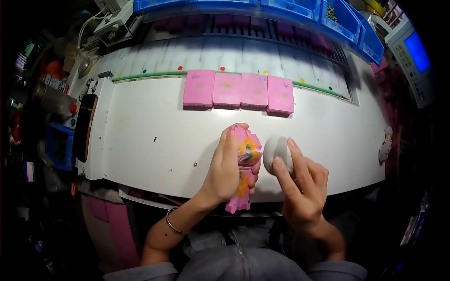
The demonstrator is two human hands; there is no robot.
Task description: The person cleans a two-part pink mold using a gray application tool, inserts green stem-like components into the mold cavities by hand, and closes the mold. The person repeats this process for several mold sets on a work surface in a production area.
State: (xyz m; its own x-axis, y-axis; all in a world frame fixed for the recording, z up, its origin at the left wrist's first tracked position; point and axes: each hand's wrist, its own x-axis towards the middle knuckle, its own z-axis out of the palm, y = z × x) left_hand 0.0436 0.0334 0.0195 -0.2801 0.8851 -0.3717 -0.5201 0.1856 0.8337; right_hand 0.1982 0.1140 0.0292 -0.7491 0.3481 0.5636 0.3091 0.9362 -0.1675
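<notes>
Block (246, 146), pink and ridged, lies lengthwise near-to-far, clasped in the left hand (224, 166). Just right of it, the right hand (303, 187) grips a rounded grey object (271, 149).

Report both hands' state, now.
Left hand: closed around a pink jagged-edged piece with orange and bluish stains.
Right hand: holding a rounded pale-grey object, fingers against its near side.
</notes>
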